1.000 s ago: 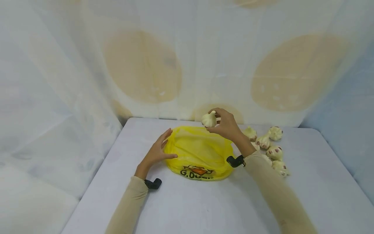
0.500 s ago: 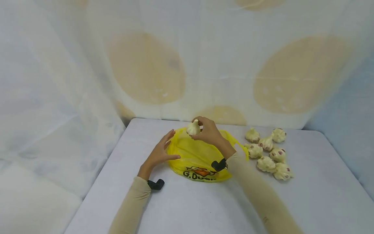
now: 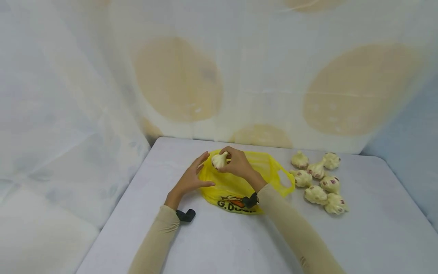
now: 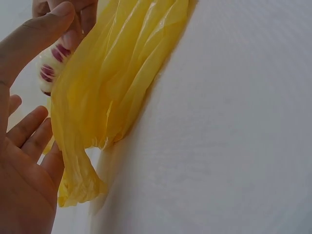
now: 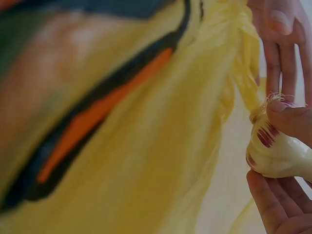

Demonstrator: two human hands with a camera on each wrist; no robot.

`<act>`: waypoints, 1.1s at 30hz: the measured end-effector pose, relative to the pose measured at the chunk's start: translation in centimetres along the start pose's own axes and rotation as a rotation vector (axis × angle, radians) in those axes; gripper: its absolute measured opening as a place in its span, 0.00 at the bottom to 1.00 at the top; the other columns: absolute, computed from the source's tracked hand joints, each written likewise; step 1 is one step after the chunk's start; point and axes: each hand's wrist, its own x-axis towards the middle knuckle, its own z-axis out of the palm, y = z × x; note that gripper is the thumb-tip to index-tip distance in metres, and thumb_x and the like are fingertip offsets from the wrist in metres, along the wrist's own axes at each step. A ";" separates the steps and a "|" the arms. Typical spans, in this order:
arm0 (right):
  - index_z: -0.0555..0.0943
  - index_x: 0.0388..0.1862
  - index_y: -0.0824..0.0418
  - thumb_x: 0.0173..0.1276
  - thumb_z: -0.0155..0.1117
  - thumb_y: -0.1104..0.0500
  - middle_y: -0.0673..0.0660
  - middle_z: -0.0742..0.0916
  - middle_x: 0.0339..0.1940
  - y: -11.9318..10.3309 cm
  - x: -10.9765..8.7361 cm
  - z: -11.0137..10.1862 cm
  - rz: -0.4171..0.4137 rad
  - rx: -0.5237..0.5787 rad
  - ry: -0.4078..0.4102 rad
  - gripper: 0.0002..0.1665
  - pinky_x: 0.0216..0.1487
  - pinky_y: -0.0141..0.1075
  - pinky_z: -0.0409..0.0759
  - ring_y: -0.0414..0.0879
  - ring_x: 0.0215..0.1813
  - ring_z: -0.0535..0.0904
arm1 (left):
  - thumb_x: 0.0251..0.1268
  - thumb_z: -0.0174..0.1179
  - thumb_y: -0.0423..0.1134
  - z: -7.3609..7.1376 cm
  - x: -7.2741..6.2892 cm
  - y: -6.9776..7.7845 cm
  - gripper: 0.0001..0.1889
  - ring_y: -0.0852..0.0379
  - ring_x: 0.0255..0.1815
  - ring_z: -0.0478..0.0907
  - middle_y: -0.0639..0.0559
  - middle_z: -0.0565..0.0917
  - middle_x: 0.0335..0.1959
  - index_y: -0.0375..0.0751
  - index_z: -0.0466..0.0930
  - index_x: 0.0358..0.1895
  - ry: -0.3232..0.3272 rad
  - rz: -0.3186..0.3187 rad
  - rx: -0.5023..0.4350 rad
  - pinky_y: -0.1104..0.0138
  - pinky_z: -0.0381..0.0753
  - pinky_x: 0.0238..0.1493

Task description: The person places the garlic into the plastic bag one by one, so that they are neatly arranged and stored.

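Note:
A thin yellow plastic bag [image 3: 219, 186] printed "G.DUCK" lies on the table, its mouth spread wide. My right hand [image 3: 239, 164] pinches a garlic bulb [image 3: 218, 161] between thumb and fingers, over the left part of the bag's mouth. In the right wrist view, purple streaks and dry roots show on the bulb [image 5: 275, 141]. My left hand [image 3: 191, 179] stands at the bag's left side, thumb and fingers spread apart. Its fingers are at the bag's edge in the left wrist view, beside a yellow handle [image 4: 80, 183].
To the right of the bag, several garlic bulbs [image 3: 316, 194] lie in a loose group on the white table [image 3: 219, 243]. The bag's right handle loop [image 3: 287, 188] reaches toward them. A patterned cloth backdrop [image 3: 260, 99] rises behind the table's far edge.
My right hand has carried the garlic bulb left and lower, toward my left hand. The bag's right handle has come out from behind the right arm. My left hand keeps its pose.

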 end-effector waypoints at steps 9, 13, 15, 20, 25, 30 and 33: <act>0.76 0.52 0.59 0.47 0.82 0.63 0.57 0.82 0.54 1.0 0.5 0.9 0.056 -0.035 -0.009 0.33 0.49 0.42 0.85 0.54 0.53 0.81 | 0.47 0.77 0.35 0.1 0.1 0.3 0.58 0.49 0.76 0.51 0.44 0.53 0.77 0.46 0.45 0.79 -0.002 -0.011 0.038 0.50 0.56 0.74; 0.76 0.52 0.60 0.48 0.82 0.62 0.57 0.82 0.54 1.3 0.6 1.2 0.062 -0.035 -0.002 0.33 0.48 0.41 0.85 0.54 0.53 0.82 | 0.46 0.79 0.40 0.3 0.4 -1.2 0.59 0.55 0.76 0.52 0.51 0.54 0.78 0.48 0.46 0.79 0.008 -0.022 0.061 0.54 0.57 0.74; 0.76 0.52 0.60 0.48 0.82 0.62 0.58 0.82 0.54 1.3 0.7 1.4 0.064 -0.040 0.004 0.32 0.48 0.42 0.85 0.54 0.53 0.82 | 0.46 0.79 0.42 0.3 0.5 -1.4 0.59 0.57 0.76 0.52 0.52 0.54 0.77 0.50 0.46 0.79 0.009 -0.022 0.066 0.55 0.57 0.74; 0.77 0.52 0.60 0.48 0.82 0.61 0.58 0.82 0.54 1.4 0.7 1.6 0.080 -0.046 0.007 0.33 0.47 0.42 0.85 0.55 0.52 0.82 | 0.46 0.78 0.45 0.3 0.5 -1.7 0.59 0.59 0.76 0.52 0.51 0.54 0.78 0.57 0.46 0.79 0.001 -0.023 0.060 0.57 0.56 0.74; 0.77 0.53 0.61 0.47 0.82 0.61 0.58 0.82 0.53 1.8 0.8 1.7 0.079 -0.046 0.010 0.34 0.46 0.42 0.85 0.55 0.51 0.81 | 0.46 0.78 0.46 0.3 0.4 -1.6 0.59 0.59 0.76 0.51 0.49 0.54 0.78 0.58 0.46 0.79 -0.006 -0.021 0.060 0.57 0.56 0.74; 0.77 0.53 0.61 0.48 0.82 0.60 0.58 0.82 0.53 2.2 1.0 1.9 0.091 -0.060 0.011 0.33 0.49 0.42 0.84 0.54 0.51 0.80 | 0.46 0.78 0.48 0.4 0.4 -1.6 0.59 0.60 0.76 0.51 0.50 0.54 0.78 0.59 0.46 0.79 -0.008 -0.024 0.062 0.59 0.56 0.74; 0.77 0.52 0.61 0.48 0.82 0.60 0.58 0.82 0.52 2.2 1.0 2.1 0.098 -0.071 0.011 0.33 0.50 0.42 0.84 0.54 0.51 0.80 | 0.46 0.78 0.49 0.4 0.4 -1.6 0.58 0.61 0.76 0.51 0.49 0.54 0.78 0.61 0.46 0.79 -0.008 -0.023 0.062 0.60 0.56 0.74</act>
